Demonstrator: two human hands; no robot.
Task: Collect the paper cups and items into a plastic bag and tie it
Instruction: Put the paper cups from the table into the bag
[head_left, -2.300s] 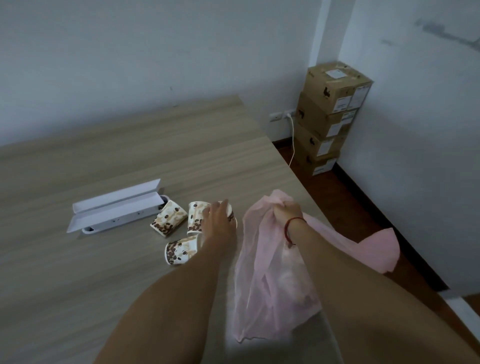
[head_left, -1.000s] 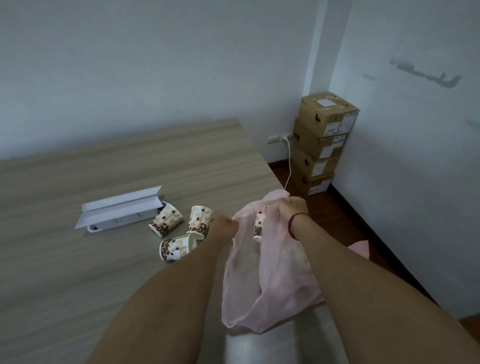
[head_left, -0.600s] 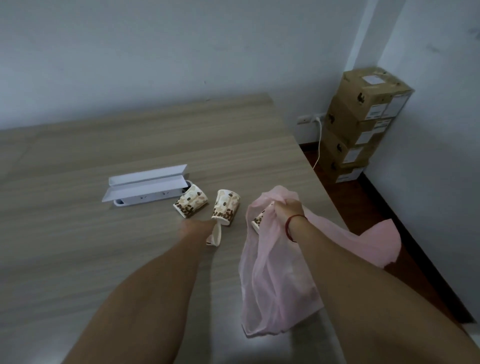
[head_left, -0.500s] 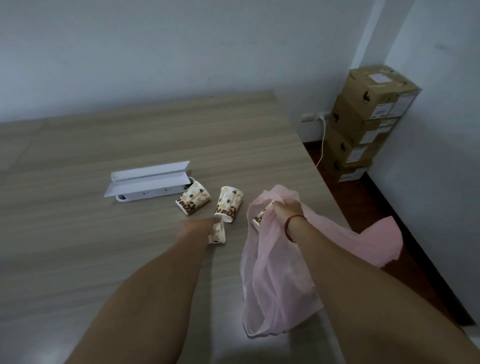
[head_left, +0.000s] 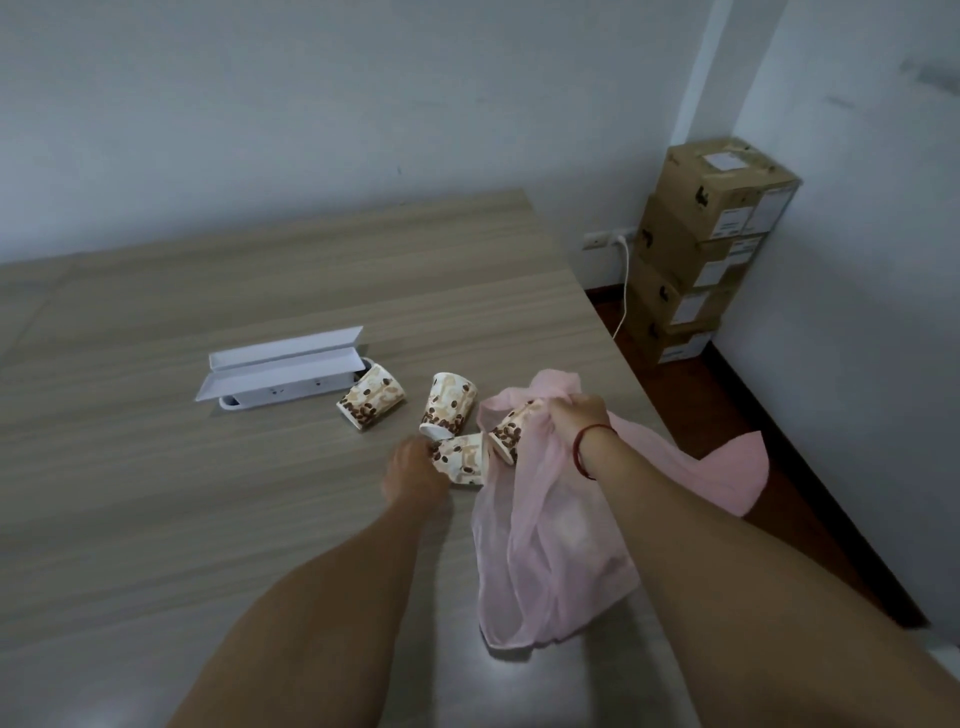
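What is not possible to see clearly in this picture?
Bag contents: head view, the hazy pink film hides them.
Box inside: head view, its lid covers it.
Carton labels: head view, too small to read.
Left hand fingers on the cup: head view, motion blur and the hand's back hide them.

You're in a plain back room, office or storage by its look: bare pale walls (head_left: 311, 104), a long wood-laminate table (head_left: 260, 291), labelled cardboard boxes (head_left: 701, 249) stacked in the corner, and a wall socket (head_left: 597, 240) with a white cable (head_left: 625, 291).
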